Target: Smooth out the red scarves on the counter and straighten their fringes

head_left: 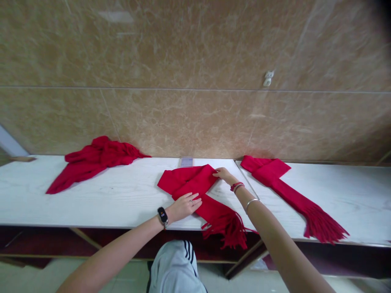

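Note:
A red fringed scarf (186, 179) lies folded over itself on the white tabletop, its fringe hanging over the front edge. My left hand (185, 204) rests flat on the fold, fingers stretched out across the cloth. At the scarf's upper right corner, my right hand (224, 175) pinches the edge between thumb and fingers. Farther right lies a second red scarf (282, 189), folded across at its top, with the fringe toward the front edge. On the left, a crumpled red cloth (97, 159) sits in a loose heap near the wall.
The long white tabletop (122, 203) runs along a brown marbled wall (171, 118). A small pale card (186, 162) lies at the back edge. A white hook (268, 78) is fixed to the wall. Dark red shelving (122, 242) is under the tabletop, close to my knee (174, 264).

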Motion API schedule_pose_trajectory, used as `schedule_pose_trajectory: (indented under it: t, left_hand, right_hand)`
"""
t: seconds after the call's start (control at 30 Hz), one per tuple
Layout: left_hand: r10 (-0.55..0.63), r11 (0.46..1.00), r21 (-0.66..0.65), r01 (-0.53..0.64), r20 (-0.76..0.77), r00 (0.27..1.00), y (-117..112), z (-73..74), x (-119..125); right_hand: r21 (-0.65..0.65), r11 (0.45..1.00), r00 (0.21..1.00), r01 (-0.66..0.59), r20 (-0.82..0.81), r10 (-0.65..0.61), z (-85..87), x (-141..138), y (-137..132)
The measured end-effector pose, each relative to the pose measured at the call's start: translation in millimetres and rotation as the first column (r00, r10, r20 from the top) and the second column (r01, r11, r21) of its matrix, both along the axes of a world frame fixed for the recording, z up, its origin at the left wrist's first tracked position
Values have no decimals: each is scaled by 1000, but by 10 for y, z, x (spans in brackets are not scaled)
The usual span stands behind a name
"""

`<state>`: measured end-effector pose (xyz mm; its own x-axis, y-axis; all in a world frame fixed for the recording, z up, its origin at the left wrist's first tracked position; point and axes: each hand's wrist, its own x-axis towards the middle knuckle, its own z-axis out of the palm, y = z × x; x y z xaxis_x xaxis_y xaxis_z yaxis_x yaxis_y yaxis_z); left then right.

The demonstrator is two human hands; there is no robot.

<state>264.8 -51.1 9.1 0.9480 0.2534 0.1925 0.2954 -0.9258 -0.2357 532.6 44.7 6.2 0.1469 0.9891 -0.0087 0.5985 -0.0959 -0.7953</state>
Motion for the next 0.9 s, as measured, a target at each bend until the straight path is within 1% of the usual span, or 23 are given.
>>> schedule_pose_trajectory:
  t: [0.1, 0.2, 0.27, 0.37, 0.43, 0.5, 0.57, 0.6, 0.63, 0.67, 0.7, 0.73, 0.77, 0.8, 0.87, 0.9]
  left_hand:
    - [-27, 998, -60, 28, 13, 1000, -21, -20, -105]
    - [-24, 992, -120, 27, 30, 999, -95, -34, -136]
    - [-4, 988, -152, 10, 39, 999, -149, -49, -123]
    - [56, 979, -198, -47, 43, 998, -225, -56, -82]
    - [88, 969, -236, -77, 38, 995, -267, -18, -64]
    - [72, 959, -275, -61, 30, 997, -282, 66, -80]
    - [51, 952, -302, -37, 38, 998, -245, 173, -140]
    - [71, 950, -309, -50, 56, 996, -202, 219, -187]
    - [124, 946, -312, -92, 84, 989, -146, 253, -240]
    - [203, 937, -313, -157, 119, 972, -80, 269, -296]
    - [286, 920, -317, -229, 148, 947, -10, 265, -351]
    - [354, 900, -326, -289, 158, 922, 58, 241, -401]
    - [394, 881, -339, -330, 139, 909, 117, 200, -443]
    - [410, 867, -351, -354, 98, 907, 163, 147, -476]
    - [400, 852, -366, -374, -4, 916, 211, 36, -511]
    - [396, 847, -368, -383, -43, 917, 216, -9, -515]
  right_hand:
    - [26, 999, 1000, 25, -1, -25, -72, 7, -6]
    - [42, 997, 998, 62, 23, -63, -119, -19, 16]
    - [48, 995, 995, 83, 49, -85, -130, -45, 45]
    - [53, 994, 990, 100, 100, -104, -112, -79, 87]
    - [61, 993, 984, 103, 140, -111, -76, -101, 88]
    - [80, 990, 977, 113, 175, -126, -29, -138, 32]
    - [162, 982, 968, 96, 216, -130, 11, -205, -115]
    - [234, 971, 963, 44, 247, -103, 20, -252, -228]
    - [317, 947, 953, -43, 297, -56, 19, -307, -367]
    - [394, 901, 930, -181, 367, 26, 9, -368, -527]
    - [415, 848, 887, -330, 443, 128, -11, -432, -701]
    - [379, 816, 833, -437, 514, 207, -37, -496, -878]
    - [297, 801, 765, -521, 578, 283, -65, -554, -1047]
    - [194, 777, 684, -598, 630, 369, -92, -605, -1199]
    - [63, 754, 578, -654, 685, 444, -130, -674, -1423]
    - [34, 752, 553, -658, 700, 452, -137, -691, -1489]
